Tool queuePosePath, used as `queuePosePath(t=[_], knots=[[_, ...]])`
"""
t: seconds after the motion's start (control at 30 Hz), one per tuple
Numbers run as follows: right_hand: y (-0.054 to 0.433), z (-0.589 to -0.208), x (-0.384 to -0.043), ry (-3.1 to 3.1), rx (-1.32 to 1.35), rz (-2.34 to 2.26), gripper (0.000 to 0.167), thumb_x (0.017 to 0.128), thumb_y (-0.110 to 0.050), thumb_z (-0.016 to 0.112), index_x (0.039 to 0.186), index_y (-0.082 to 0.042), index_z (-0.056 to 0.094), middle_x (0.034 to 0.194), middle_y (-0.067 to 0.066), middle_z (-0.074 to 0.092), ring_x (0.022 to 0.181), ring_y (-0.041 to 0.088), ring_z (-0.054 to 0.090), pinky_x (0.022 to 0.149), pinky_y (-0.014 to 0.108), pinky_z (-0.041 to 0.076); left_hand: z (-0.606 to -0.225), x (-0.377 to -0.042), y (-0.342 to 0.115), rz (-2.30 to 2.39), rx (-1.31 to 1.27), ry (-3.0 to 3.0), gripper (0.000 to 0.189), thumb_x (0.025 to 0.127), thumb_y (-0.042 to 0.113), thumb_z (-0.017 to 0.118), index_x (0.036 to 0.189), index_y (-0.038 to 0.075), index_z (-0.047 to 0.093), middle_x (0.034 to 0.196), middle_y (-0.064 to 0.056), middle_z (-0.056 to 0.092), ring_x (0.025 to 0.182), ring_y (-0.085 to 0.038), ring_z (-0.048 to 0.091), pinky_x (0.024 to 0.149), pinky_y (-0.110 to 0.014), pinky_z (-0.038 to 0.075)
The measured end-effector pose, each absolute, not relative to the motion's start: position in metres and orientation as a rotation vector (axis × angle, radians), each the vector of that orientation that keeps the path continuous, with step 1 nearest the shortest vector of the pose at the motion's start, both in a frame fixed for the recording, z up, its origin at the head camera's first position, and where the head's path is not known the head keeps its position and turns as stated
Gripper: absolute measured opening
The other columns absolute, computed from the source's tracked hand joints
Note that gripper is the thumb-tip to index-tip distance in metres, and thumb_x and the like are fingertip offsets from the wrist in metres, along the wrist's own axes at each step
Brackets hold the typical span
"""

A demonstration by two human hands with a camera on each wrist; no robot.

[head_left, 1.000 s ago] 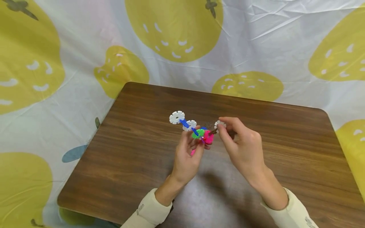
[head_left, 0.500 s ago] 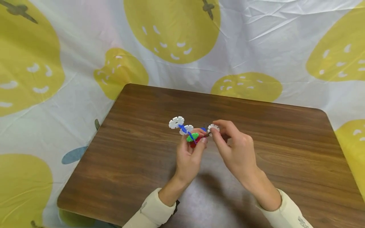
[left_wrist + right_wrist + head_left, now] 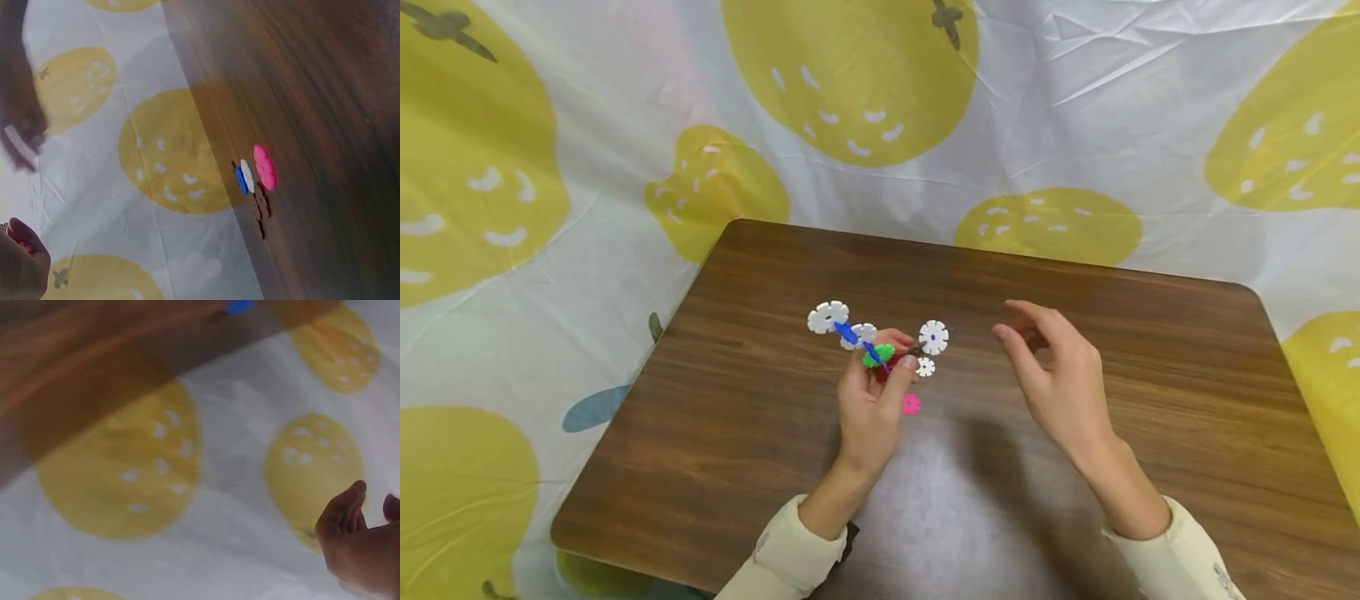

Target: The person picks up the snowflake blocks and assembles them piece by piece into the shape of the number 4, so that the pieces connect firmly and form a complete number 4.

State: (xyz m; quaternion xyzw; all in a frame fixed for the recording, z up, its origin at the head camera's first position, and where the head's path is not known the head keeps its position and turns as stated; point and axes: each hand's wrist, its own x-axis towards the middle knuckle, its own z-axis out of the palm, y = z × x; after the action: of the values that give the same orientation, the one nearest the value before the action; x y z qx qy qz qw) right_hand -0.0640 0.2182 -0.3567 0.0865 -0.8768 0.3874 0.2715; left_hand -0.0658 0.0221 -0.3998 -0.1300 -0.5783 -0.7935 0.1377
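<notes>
In the head view my left hand (image 3: 868, 421) holds a construction of notched plastic discs above the table. From its left side stick out two white discs (image 3: 828, 317), joined by blue discs (image 3: 846, 332) to a green disc (image 3: 878, 356). On its right side, a white disc (image 3: 933, 337) stands out past my fingers. The red part in my grip is mostly covered by my thumb. My right hand (image 3: 1063, 383) hovers apart to the right, fingers loosely bent, thumb spread, nothing between them. The right wrist view likewise shows that hand (image 3: 359, 544) holding nothing.
On the brown wooden table (image 3: 1150, 375), a smaller white disc (image 3: 925, 367) and a pink disc (image 3: 911, 404) show beyond my left hand. The left wrist view shows loose pink (image 3: 264, 167), white, blue and brown discs near the table edge. A fruit-patterned cloth (image 3: 880, 192) hangs behind.
My right hand has let go of the white disc and moved away to the right. My left hand has shifted slightly left with the construction, uncovering the small white and pink discs.
</notes>
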Motion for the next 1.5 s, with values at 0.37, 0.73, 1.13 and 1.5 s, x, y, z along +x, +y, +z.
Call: queuePosePath(t=[0.37,0.73,1.13,1.5], knots=[[0.24,-0.434,-0.095,-2.785,0.217,1.056,0.066,0.096,-0.025,0.074,0.151,-0.001,0.046,0.114,0.021,0.054,0.103,0.036,0.062,0.09,0.05,0.054,-0.398,-0.063,0.017,-2.307,-0.382,-1.662,0.015,0.096,-0.005,0.06,0.108,-0.013,0.056,0.116,-0.027,0.06,0.082,-0.014,0.06,0.077,-0.019,0.055],[0.205,-0.477,-0.083,-2.85,0.299,1.024,0.06,0.084,-0.021,0.086,0.134,0.004,0.063,0.104,0.017,0.061,0.092,0.028,0.057,0.079,0.04,0.049,-0.396,-0.06,0.016,-2.324,-0.391,-1.657,0.015,0.096,-0.005,0.058,0.109,-0.013,0.055,0.115,-0.026,0.059,0.084,-0.012,0.061,0.078,-0.02,0.056],[0.163,-0.498,-0.072,-2.763,0.325,0.998,0.037,0.082,-0.013,0.086,0.116,-0.002,0.077,0.101,0.013,0.067,0.097,0.03,0.061,0.086,0.045,0.051,-0.397,-0.062,0.018,-2.333,-0.353,-1.649,0.021,0.098,-0.003,0.059,0.117,-0.01,0.056,0.104,-0.003,0.061,0.084,-0.012,0.059,0.075,-0.018,0.054],[0.158,-0.49,-0.077,-2.851,0.276,1.125,0.021,0.082,-0.005,0.082,0.1,-0.007,0.07,0.082,0.006,0.067,0.08,0.021,0.06,0.074,0.038,0.049,-0.396,-0.06,0.021,-2.344,-0.307,-1.637,0.019,0.094,-0.006,0.063,0.11,-0.013,0.057,0.113,-0.025,0.062,0.098,-0.012,0.062,0.086,-0.016,0.054]])
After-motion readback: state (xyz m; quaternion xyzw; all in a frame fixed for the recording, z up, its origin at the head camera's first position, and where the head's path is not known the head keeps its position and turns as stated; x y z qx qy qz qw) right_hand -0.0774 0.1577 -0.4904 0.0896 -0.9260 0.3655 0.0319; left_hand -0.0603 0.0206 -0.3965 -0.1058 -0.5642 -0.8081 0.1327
